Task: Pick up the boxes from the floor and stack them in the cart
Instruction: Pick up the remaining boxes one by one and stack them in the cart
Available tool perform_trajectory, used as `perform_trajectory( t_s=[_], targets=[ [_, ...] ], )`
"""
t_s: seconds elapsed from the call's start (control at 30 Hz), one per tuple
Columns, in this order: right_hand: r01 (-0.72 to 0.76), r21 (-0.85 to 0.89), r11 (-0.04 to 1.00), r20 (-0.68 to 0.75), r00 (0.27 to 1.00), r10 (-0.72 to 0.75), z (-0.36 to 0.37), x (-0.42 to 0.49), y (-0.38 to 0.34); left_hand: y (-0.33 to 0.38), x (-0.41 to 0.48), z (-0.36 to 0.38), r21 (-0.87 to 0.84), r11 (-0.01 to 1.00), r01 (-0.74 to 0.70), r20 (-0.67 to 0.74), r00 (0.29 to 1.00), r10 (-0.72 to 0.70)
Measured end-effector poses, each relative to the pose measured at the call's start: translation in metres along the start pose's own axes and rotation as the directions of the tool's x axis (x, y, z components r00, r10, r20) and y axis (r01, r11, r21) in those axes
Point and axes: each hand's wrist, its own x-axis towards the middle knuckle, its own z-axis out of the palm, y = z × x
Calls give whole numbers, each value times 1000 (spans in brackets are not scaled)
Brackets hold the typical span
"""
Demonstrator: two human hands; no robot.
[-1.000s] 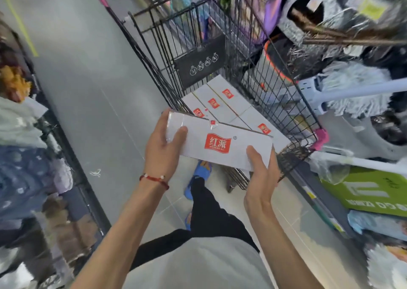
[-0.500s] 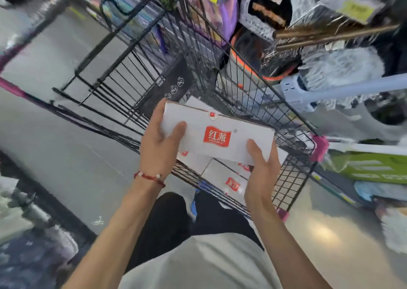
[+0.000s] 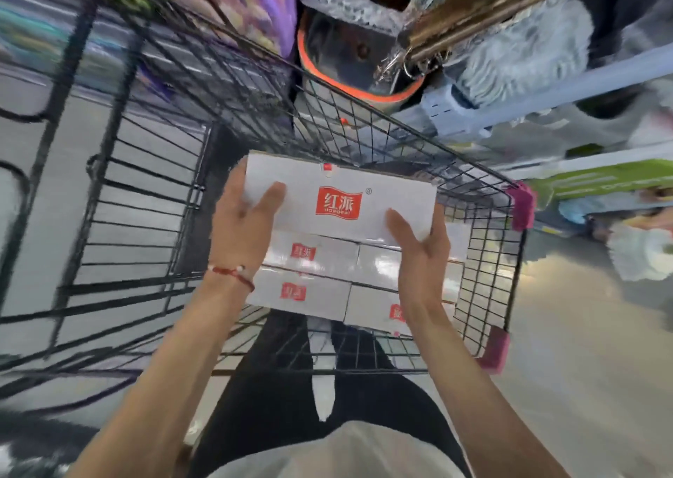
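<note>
Centre frame: white box above the cart.
My left hand and right hand clasp its ends, fingers wrapped round it.

Top: we find the cart open.
Inside: boxes cover much of the bottom; our held box hangs above them.
Sides: wire walls hem us.

A white flat cardboard box with a red logo is held roughly level above the black wire shopping cart, gripped at its short ends by the left hand and right hand; beneath it, matching white boxes lie flat inside the cart, side by side, edges touching, red logos facing up.
</note>
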Motion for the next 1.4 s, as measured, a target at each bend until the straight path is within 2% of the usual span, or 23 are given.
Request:
perform_trajectory(
  t_s=[0.47,0.63,0.87,1.0,1.17,1.3,1.4],
  targets=[
    [78,-30,997,-86,993,-80,58,96,43,-43,138,20,2,1000,-23,99,995,22],
    [49,-91,995,-54,997,-54,65,117,78,-82,168,20,48,999,11,97,995,-16],
    [-79,-198,977,-12,997,78,67,150,119,-127,194,29,158,986,60,65,995,-71],
    [-101,-407,908,-6,994,108,65,163,131,-144,203,36,298,951,88,35,994,-103],
    [-108,-644,757,-16,992,128,67,175,138,-153,215,41,507,859,70,33,994,-100],
    [-125,-718,685,-44,990,134,69,179,146,-156,218,47,557,827,76,39,992,-118],
    [-93,-723,685,-32,994,101,69,177,148,-156,215,50,534,839,104,11,991,-130]
  ],
)
